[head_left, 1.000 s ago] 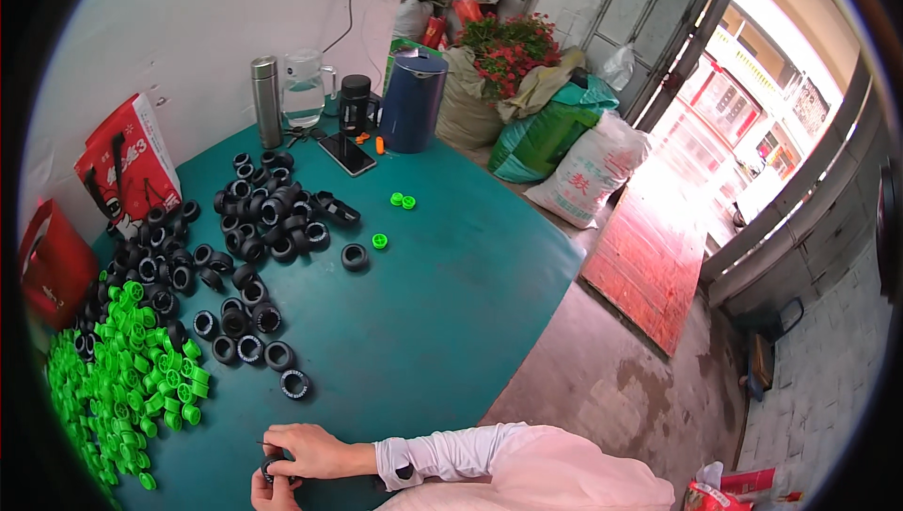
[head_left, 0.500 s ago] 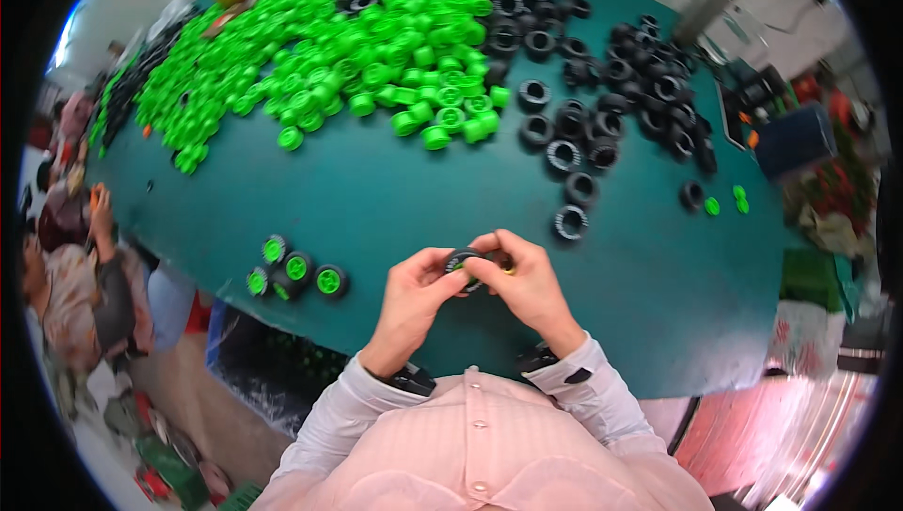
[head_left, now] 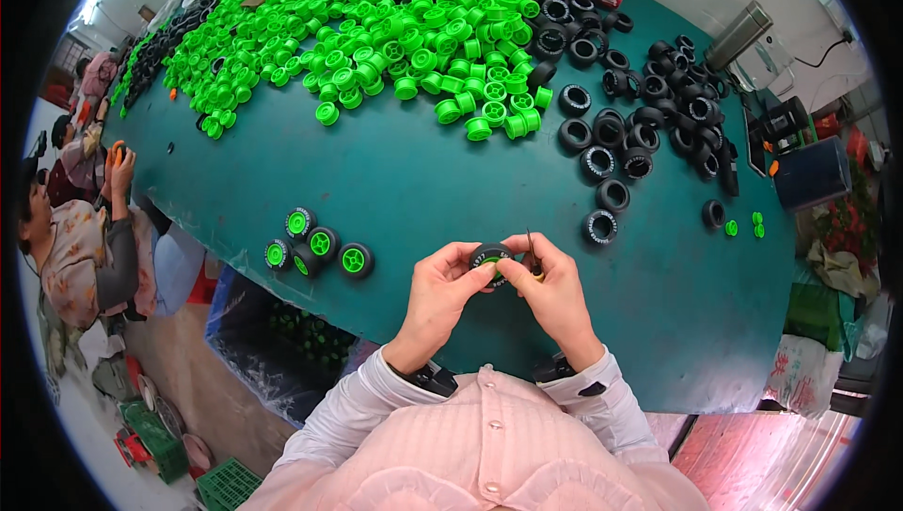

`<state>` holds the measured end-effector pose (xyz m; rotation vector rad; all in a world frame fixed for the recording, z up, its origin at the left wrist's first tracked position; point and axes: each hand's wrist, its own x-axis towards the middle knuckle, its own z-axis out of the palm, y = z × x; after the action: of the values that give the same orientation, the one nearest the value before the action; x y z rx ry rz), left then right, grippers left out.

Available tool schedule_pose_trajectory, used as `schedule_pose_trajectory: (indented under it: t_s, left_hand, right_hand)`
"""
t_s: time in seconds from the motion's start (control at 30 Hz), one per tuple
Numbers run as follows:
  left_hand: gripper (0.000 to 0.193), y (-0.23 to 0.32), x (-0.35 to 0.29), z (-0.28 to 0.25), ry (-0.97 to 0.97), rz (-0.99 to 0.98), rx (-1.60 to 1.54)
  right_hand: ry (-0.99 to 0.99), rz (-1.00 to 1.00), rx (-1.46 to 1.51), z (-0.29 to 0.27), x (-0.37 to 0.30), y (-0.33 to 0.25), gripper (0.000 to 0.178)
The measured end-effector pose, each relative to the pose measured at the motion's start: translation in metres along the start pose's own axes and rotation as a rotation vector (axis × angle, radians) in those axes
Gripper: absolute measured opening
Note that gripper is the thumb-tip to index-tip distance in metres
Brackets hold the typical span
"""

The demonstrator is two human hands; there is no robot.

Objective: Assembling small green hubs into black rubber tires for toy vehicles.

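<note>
Between my two hands is a small toy wheel (head_left: pixel 489 253), a black tyre around a green rim. My left hand (head_left: pixel 431 297) grips it from the left, with the thumb pressed on the green rim. From the other side my right hand (head_left: pixel 559 297) pinches the wheel, its thumb also on the rim. A thin pointed dark tool (head_left: pixel 531 250) with a yellowish part is tucked in the right hand's fingers; its kind is mostly hidden. To the left on the green table, several assembled wheels (head_left: pixel 353 260) lie in a cluster.
A large heap of bright green rims (head_left: pixel 376 41) covers the far left of the table (head_left: pixel 423 182). Black tyres (head_left: pixel 613 196) lie loose and piled at the right. A metal flask (head_left: pixel 738 34) stands behind them. Below the left edge is a lined crate (head_left: pixel 254 351); another person (head_left: pixel 85 267) sits left.
The whole view has shifted, so the table's things appear further right. Both hands still hold the wheel, and the tool's thin tip now points up from the right hand.
</note>
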<state>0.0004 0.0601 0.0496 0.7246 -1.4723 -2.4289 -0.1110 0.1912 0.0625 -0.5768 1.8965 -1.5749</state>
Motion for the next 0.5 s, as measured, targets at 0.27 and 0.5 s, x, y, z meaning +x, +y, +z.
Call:
schedule_pose_trajectory:
  t_s: [0.27,0.5]
  left_hand:
    - [0.026,-0.008,-0.005,-0.003,0.073,0.053,0.023]
    - [0.026,0.000,-0.003,-0.010,-0.060,-0.044,-0.116]
  right_hand:
    - [0.076,-0.056,-0.111,0.012,-0.012,0.009,0.018]
    - [-0.091,0.066,0.095,-0.005,0.000,-0.001,0.016]
